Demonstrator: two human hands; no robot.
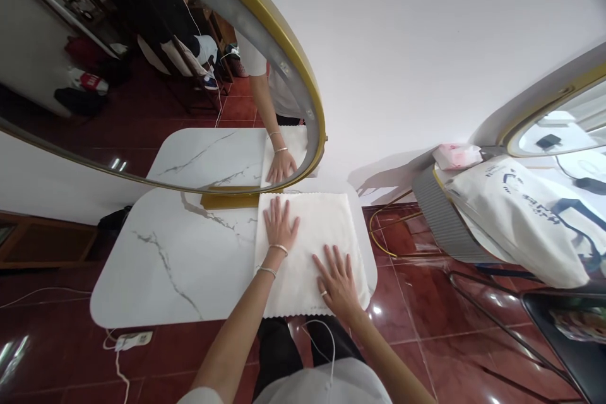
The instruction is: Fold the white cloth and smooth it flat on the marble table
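Head view, and from where I stand a white cloth (322, 218) with a scalloped edge lies flat on the right end of the desk (156, 265), reaching its front edge. Both hands press down on it, each grip open, fingers spread, nothing clasped. The left hand (280, 226), two bracelets (278, 249) at its wrist, rests toward the back of the desk; the right hand (339, 287), wearing a ring (324, 293), sits nearer its front. A gold-rimmed mirror (184, 88) rises behind the desk, reflecting part of the cloth. A power strip (137, 339) lies on the floor (392, 303) near the desk's front left corner; a canvas bag (516, 214) is well to its right.
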